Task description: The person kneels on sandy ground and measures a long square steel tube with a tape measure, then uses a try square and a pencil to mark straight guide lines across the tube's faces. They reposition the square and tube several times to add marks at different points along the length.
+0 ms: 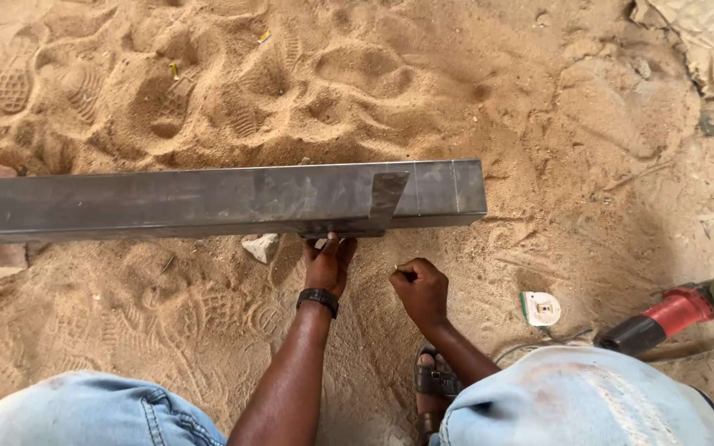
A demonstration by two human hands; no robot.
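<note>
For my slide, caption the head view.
Left hand steadies a metal box tube over sand; right hand fisted, red angle grinder nearby.

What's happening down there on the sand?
A person crouches on sandy ground beside a long grey rectangular metal tube. The left hand reaches under the tube's near edge, below a small flat metal square lying on the tube. The right hand is closed in a fist just off the tube. A red angle grinder and a white tape measure lie nearby.
</note>
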